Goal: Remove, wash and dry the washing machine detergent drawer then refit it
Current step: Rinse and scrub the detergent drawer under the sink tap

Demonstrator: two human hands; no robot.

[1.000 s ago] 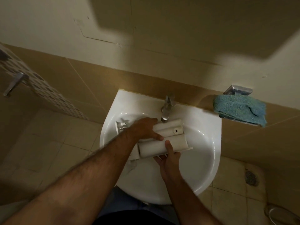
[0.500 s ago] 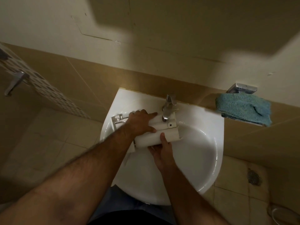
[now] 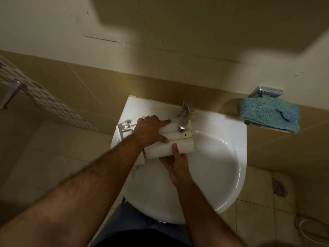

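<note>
- Detergent drawer [image 3: 170, 139]: white plastic, held underside up over the left rear of the washbasin [image 3: 222, 166], its far end beneath the tap spout; its long axis runs roughly from 8 o'clock to 2 o'clock.
- Left hand [image 3: 151, 131]: laid palm down on top of the drawer, fingers extended toward 3 o'clock and wrapped over its upper edge, clasping it.
- Right hand [image 3: 178, 166]: at 6 o'clock of the drawer, cupped under its near edge, thumb pressed against the side wall, gripping it from below.
- Tap [image 3: 185, 114]: chrome, at 12 o'clock on the basin rim; whether water runs cannot be told.
- Small white insert with clips [image 3: 124, 128]: on the basin rim at 9 o'clock of the drawer, just beyond the left wrist.
- Blue-green towel [image 3: 268, 114]: draped on a chrome wall holder [image 3: 266, 91], at 3 o'clock, well apart from the basin.
- Floor drain [image 3: 278, 188]: in the tiled floor at 4 o'clock.
</note>
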